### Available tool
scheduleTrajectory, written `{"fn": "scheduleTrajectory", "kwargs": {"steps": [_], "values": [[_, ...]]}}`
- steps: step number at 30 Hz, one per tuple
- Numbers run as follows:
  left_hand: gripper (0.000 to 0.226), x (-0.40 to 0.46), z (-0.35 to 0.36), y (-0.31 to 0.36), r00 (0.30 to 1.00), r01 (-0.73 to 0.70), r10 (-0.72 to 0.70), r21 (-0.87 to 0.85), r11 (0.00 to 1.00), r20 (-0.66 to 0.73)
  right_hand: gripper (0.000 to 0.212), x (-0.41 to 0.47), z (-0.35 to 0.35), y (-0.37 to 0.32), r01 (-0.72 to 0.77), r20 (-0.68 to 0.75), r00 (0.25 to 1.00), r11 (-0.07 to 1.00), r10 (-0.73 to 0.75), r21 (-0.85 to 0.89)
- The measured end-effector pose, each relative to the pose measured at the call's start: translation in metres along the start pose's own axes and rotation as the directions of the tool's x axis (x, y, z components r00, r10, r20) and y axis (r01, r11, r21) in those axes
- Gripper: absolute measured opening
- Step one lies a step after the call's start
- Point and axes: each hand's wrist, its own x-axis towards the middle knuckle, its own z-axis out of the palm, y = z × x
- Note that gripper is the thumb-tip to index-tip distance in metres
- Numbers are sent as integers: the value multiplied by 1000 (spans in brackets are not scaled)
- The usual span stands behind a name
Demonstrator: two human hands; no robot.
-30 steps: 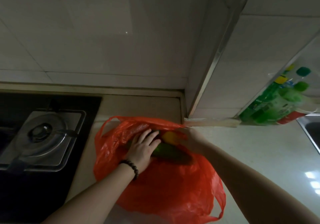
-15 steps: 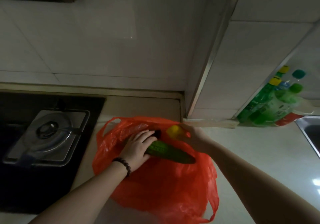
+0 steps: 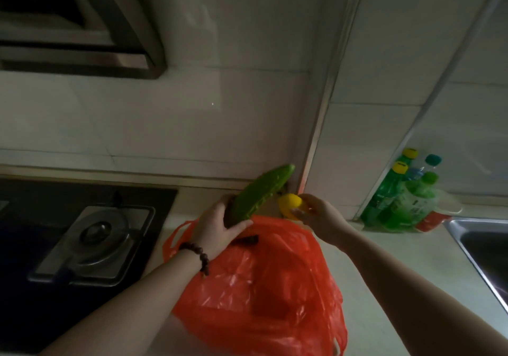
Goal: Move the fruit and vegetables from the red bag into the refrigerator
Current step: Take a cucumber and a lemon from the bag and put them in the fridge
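One cucumber (image 3: 259,194) is up out of the bag (image 3: 264,295), tilted with its tip toward the wall corner, its lower end gripped by the left hand (image 3: 217,227) — fingers and thumb curled round it. Just to its right, one yellow fruit (image 3: 289,204) sits pinched in the curled fingers of the right hand (image 3: 320,215), above the bag's far edge. Half a second ago both lay low in the bag's mouth, the cucumber nearly flat under the left hand; now both are lifted clear of it. One dark item (image 3: 247,240) shows in the bag's opening below the left hand; what it is cannot be told. The one red bag lies crumpled on the counter (image 3: 398,248), between a burner (image 3: 96,243) on the left and a sink (image 3: 483,243) on the right. A bead bracelet (image 3: 199,255) circles the left wrist. In the corner by the sink stand several green bottles (image 3: 398,199) — two yellow caps, one teal and one green can be counted; their labels are too blurred to read. A hood (image 3: 77,23) hangs at upper left.
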Motion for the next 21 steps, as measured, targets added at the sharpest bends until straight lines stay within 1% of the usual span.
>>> {"fn": "scheduleTrajectory", "kwargs": {"steps": [3, 6, 10, 13, 16, 19, 21], "values": [[52, 7, -20, 17, 996, 9, -15, -79, 997, -83, 45, -4, 3, -28, 48, -37, 998, 999, -48, -15], [48, 11, -45, 30, 989, -2, -15, -115, 993, -146, 43, -8, 12, -61, 117, -72, 991, 993, -117, -8], [46, 2, -91, 31, 969, -30, 6, -93, 995, -249, 43, -11, 35, -107, 212, -74, 975, 977, -210, 12], [43, -22, -135, 26, 953, -28, 5, -69, 997, -304, 44, -18, 63, -148, 266, -56, 963, 964, -265, 6], [39, -61, -185, 10, 934, 28, -29, -7, 1000, -356, 43, -31, 102, -192, 333, -28, 942, 943, -333, 8], [38, -112, -238, -16, 910, 123, -107, 16, 992, -401, 45, -52, 150, -237, 400, 41, 915, 916, -401, 23], [41, -152, -274, -36, 881, 198, -163, 33, 980, -443, 50, -70, 187, -267, 456, 98, 884, 889, -458, 38]]}}
